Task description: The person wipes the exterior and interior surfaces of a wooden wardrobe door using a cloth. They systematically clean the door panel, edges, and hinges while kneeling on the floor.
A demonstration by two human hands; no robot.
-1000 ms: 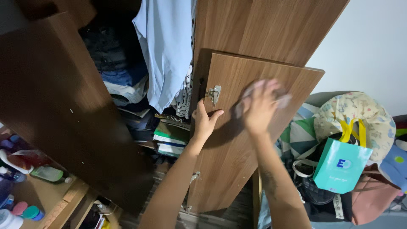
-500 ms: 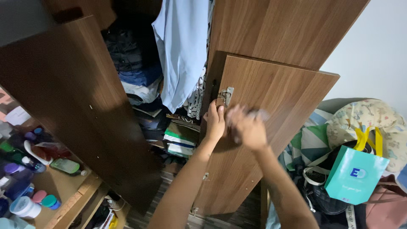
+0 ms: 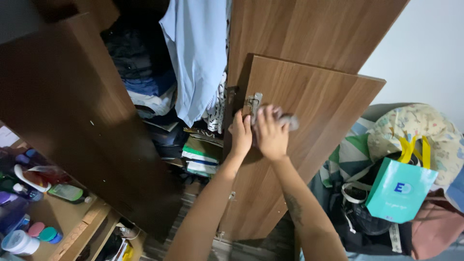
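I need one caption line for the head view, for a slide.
Left hand grips the wardrobe door edge while right hand presses a grey cloth beside the hinge.

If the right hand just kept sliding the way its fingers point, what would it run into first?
Most likely the metal hinge on the wooden wardrobe door. The right hand, pressing a grey cloth, points up-left, with the hinge just beyond; depth looks flat.
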